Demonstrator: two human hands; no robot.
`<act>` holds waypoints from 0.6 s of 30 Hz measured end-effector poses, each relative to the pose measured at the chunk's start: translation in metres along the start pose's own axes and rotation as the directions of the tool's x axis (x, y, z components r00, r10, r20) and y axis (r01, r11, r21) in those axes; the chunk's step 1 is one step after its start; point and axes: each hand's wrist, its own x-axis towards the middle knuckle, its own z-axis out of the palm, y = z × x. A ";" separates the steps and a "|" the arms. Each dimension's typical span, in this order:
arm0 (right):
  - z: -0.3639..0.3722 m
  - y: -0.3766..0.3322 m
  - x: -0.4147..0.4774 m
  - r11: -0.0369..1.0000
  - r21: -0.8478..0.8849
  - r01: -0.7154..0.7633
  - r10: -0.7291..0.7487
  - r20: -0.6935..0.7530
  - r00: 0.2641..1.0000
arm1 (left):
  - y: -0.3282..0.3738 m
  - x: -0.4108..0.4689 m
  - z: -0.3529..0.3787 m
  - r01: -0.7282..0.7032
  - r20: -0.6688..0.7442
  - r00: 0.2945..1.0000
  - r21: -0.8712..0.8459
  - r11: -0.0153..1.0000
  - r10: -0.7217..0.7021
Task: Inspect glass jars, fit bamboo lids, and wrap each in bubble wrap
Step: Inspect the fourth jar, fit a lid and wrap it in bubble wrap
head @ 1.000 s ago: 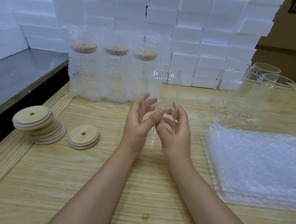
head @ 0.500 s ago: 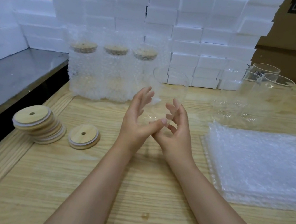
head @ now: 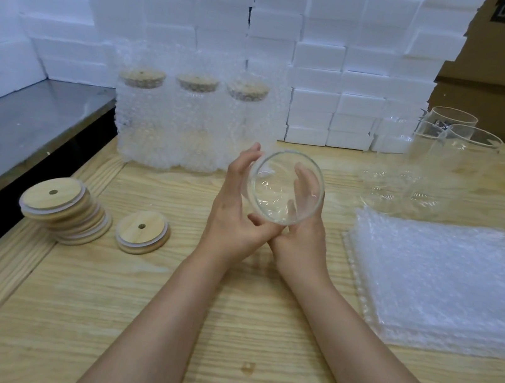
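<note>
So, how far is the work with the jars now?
Done: three lidded wrapped jars stand at the back. In hand: the left hand and right hand hold a bare jar, mouth toward the camera, no lid yet. To do: the empty jars on the right, with the lid stack and bubble wrap sheets waiting.

lt: bright, even | shdw: faint, soft | glare: small glints on jar (head: 278,210) | edges: wide-angle bend
</note>
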 end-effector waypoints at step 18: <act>-0.002 -0.013 -0.003 0.982 -0.188 0.032 -0.048 -0.081 0.996 | -0.008 -0.001 -0.001 0.060 0.045 0.997 -0.014 0.998 -0.059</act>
